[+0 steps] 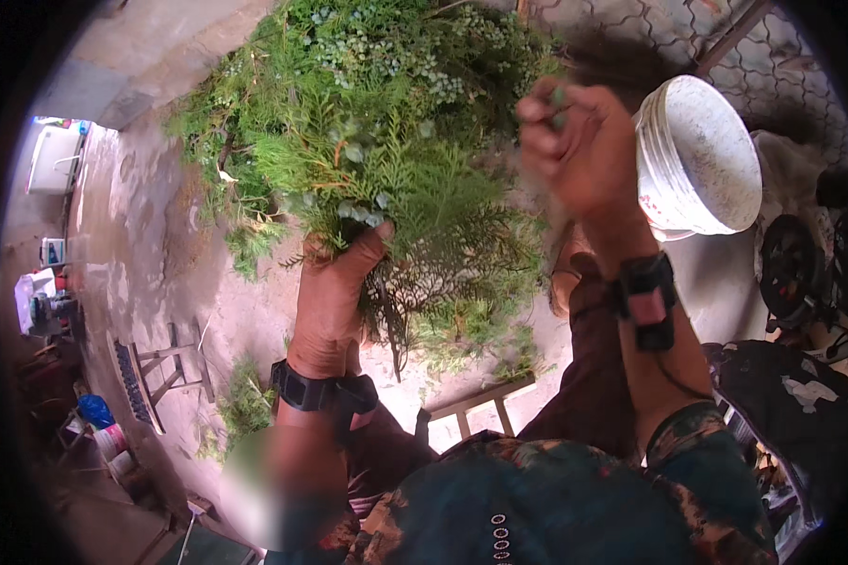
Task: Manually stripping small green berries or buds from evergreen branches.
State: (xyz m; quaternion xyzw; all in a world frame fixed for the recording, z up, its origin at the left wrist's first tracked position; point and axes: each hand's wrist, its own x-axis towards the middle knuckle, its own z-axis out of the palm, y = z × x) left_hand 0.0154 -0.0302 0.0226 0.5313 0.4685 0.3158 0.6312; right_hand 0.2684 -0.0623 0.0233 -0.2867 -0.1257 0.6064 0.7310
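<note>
When one hand anchors, the other can pick clean

While our left hand (334, 281) is wrapped around the lower end of the sprig (396, 179), thumb up against the foliage, our right hand (589, 155) is raised beside the bucket (662, 169), fingers curled in on a small green bit (558, 100). It's too blurry to tell what that bit is.

The sprig sits in front of us, leafy end pointing away, with the big pile (377, 52) behind it. Pale berries (358, 211) show right by our left thumb.

If we're picking berries, as it looks, a firm hold low on the stems should stop the sprig swinging when we tug. We'd pinch close to where each berry joins and twist rather than yank, or we'll probably strip leaf too. Bucket's that close, so short trips ought to do, and less gets dropped.
</note>
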